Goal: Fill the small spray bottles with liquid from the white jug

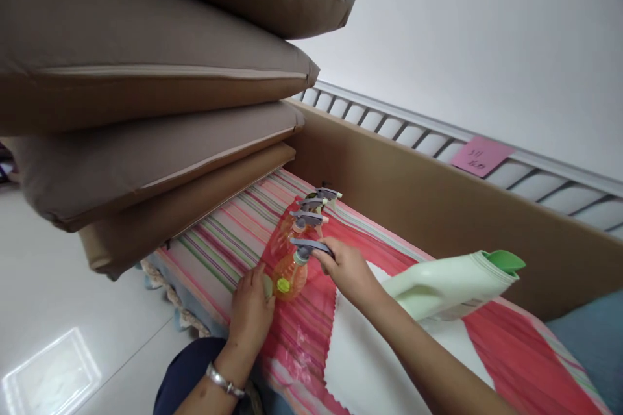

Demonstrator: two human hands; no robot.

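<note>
Stack of brown cushions (pixel 146 77) fills the upper left, piled at the head of a bed, its underside hanging over the near bottles. White wall (pixel 487 25) behind, with a slatted rail (pixel 389 126) and a pink sticky note (pixel 481 155) stuck on it; a brown board (pixel 413 194) runs along the bed's far side. Striped bedspread (pixel 228 239), pink and green stripes, red further right, covers the bed. A white cloth (pixel 360 363) with a zigzag edge lies flat on it, under the right forearm. Pale green detergent jug (pixel 448 285) with a green cap lies on its side on the cloth, just beside the right arm, not touched.

Three orange spray bottles (pixel 296 233) lie in a row on the spread, grey triggers pointing right, close to each other. The nearest spray bottle (pixel 289 275) is the one in hand: right hand (pixel 348 269) has fingers closed over its grey trigger head; left hand (pixel 250 308), bracelet at the wrist, presses against the bottle's body, fingers curled on its near side. Cannot tell whether the bottle is lifted or resting on the spread.

Progress, as a judgement: two bottles look already laid in line, the third is being seated next to them. Jug and cloth look unhandled so far.
</note>
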